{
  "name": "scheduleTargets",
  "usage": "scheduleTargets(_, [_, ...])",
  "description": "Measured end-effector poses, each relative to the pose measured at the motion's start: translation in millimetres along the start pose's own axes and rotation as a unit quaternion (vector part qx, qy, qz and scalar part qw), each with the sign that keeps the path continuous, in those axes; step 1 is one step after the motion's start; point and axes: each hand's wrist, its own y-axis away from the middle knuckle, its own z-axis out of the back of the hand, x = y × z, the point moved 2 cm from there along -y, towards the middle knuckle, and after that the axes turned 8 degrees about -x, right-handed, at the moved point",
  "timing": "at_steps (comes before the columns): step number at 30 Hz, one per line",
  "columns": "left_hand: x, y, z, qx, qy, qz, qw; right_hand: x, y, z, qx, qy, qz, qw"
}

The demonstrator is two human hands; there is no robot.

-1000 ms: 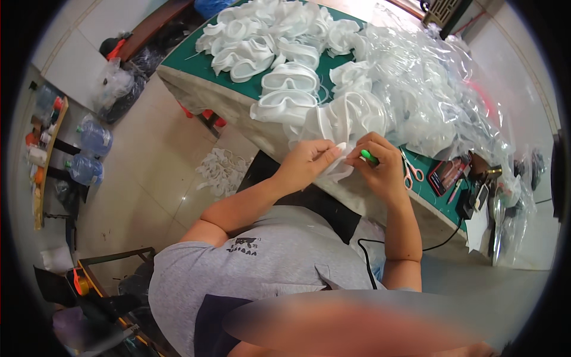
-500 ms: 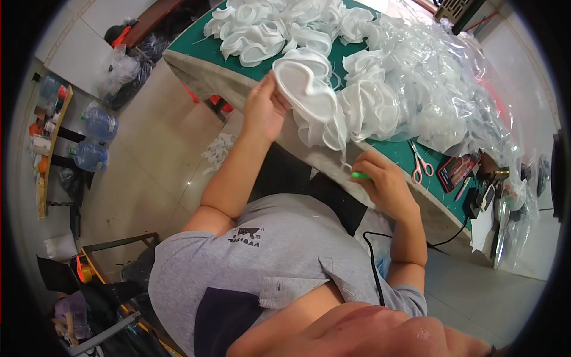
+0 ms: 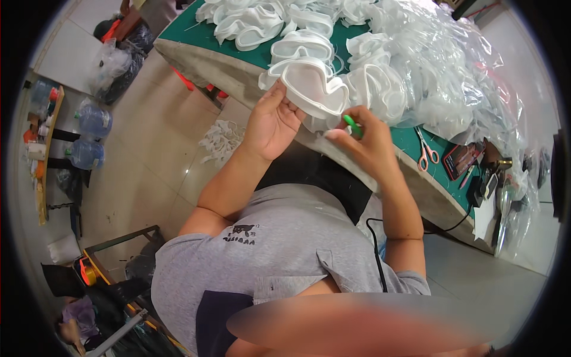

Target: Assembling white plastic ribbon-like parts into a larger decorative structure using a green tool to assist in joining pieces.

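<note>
A: What do the two hands hold?

B: The left hand grips a white goggle frame from below, fingers closed on its near edge. The frame is lifted just over the near edge of the green table.

A: And the other one?

B: The right hand is closed around a small green tool. The tip of the tool is just beside the lower rim of the frame; I cannot tell if it touches.

A: What lies behind?

B: On the table, scissors with pink handles are to the right of the hand. Farther away there is a pile of white goggle frames and a heap of clear plastic bags.
</note>
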Motion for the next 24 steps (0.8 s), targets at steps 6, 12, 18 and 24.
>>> scheduleTargets(6, [-13,0,8,0.124,0.145,0.069,0.979,-13,-2,8,-0.024,0.066,-0.007,0.997])
scheduleTargets(12, [-35,2,6,0.062,0.099,-0.025,0.993,-41,31,29,0.069,0.126,0.088,0.986])
scheduleTargets(18, [14,12,-8,0.039,-0.056,-0.018,0.997,-3,15,52,-0.115,-0.352,0.026,0.929])
scheduleTargets(24, [37,19,-11,-0.006,-0.074,0.027,0.997,10,29,27,-0.131,-0.283,0.131,0.941])
